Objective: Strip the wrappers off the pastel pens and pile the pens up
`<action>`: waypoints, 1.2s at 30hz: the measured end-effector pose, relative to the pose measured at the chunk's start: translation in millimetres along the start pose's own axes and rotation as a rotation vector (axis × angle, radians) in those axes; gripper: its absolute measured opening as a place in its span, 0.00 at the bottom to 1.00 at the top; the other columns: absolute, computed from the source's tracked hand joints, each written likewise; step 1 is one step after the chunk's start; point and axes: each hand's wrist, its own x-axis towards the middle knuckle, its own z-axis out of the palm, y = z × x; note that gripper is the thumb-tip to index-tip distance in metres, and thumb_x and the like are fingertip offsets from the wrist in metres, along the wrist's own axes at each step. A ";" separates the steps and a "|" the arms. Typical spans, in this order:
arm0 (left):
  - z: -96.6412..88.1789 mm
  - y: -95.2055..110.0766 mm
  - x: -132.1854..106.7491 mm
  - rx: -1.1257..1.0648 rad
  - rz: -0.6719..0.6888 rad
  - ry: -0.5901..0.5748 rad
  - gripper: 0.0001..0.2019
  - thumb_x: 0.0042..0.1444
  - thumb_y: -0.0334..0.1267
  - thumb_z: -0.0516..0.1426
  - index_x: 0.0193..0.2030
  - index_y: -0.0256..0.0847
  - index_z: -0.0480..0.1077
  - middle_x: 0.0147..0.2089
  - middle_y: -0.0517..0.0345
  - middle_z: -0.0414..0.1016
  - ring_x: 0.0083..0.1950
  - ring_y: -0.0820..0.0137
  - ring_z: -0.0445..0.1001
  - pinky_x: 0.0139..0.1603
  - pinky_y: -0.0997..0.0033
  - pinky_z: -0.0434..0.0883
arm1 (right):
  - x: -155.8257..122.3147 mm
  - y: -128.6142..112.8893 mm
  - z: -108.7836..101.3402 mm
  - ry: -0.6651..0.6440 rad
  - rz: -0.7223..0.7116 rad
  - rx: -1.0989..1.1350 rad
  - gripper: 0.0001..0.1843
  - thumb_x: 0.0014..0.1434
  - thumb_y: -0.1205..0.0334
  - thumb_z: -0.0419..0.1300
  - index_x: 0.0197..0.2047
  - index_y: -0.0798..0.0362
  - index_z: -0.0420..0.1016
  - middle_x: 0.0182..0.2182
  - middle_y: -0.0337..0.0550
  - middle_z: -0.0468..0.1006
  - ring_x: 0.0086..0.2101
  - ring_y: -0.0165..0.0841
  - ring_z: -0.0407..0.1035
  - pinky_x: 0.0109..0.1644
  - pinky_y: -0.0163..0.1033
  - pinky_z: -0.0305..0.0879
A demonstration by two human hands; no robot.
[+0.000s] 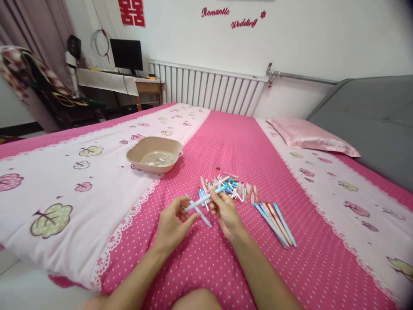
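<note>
A light-blue pen (201, 201) with a brighter blue end is held slantwise above the bed. My right hand (226, 214) pinches it near the brighter end, thumb and fingers closed. Around its lower end, my left hand (174, 221) has thumb and forefinger apart; whether a fingertip touches the pen I cannot tell. Beneath, another light-blue pen (205, 220) lies on the pink cover. Just beyond my hands is a loose pile of pen parts (237, 188), white, blue and pinkish. To the right, several whole pens (274, 221) lie side by side, light blue and peach.
A beige basin (151, 167) with small pale pieces inside stands on the bed at left. One small brown piece (218, 168) lies beyond the pile. Farther off are a pink pillow (309, 137), a grey headboard (371, 112), a radiator (209, 88) and a desk with a monitor (127, 56).
</note>
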 end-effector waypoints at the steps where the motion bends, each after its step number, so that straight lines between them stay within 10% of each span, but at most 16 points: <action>1: -0.1 -0.2 -0.3 0.024 0.024 -0.002 0.15 0.47 0.43 0.59 0.40 0.38 0.68 0.32 0.58 0.72 0.28 0.73 0.68 0.30 0.73 0.66 | 0.1 0.5 0.0 0.001 -0.002 -0.004 0.19 0.41 0.50 0.66 0.32 0.55 0.74 0.18 0.31 0.63 0.19 0.21 0.55 0.20 0.28 0.48; 11: -4.1 2.1 2.8 -0.208 -0.221 -0.041 0.22 0.55 0.54 0.48 0.24 0.37 0.67 0.17 0.60 0.66 0.20 0.73 0.64 0.24 0.74 0.61 | 4.6 -22.0 -11.9 0.157 -0.066 0.175 0.14 0.41 0.53 0.67 0.27 0.52 0.69 0.20 0.31 0.65 0.19 0.22 0.57 0.18 0.28 0.53; 18: 0.3 -0.6 3.4 -0.187 -0.246 -0.076 0.23 0.54 0.55 0.48 0.24 0.36 0.67 0.17 0.61 0.66 0.19 0.74 0.64 0.23 0.75 0.61 | -0.9 -18.5 -7.2 -0.039 0.074 0.166 0.15 0.44 0.53 0.66 0.31 0.54 0.72 0.27 0.40 0.76 0.23 0.24 0.67 0.22 0.26 0.61; 25: 0.1 -9.8 3.8 -0.120 -0.246 -0.045 0.21 0.54 0.54 0.49 0.24 0.37 0.66 0.15 0.62 0.65 0.18 0.74 0.64 0.22 0.76 0.60 | 14.0 -32.8 -35.1 0.210 -0.124 0.235 0.13 0.42 0.56 0.67 0.28 0.55 0.71 0.20 0.33 0.72 0.19 0.20 0.63 0.19 0.25 0.60; 36: 39.6 -18.1 28.9 -0.400 -0.367 0.046 0.11 0.51 0.41 0.54 0.37 0.36 0.62 0.22 0.60 0.72 0.20 0.74 0.71 0.22 0.76 0.68 | 35.8 -2.9 -50.3 0.277 -0.177 -0.233 0.20 0.43 0.45 0.62 0.31 0.54 0.69 0.28 0.38 0.74 0.18 0.25 0.67 0.15 0.28 0.52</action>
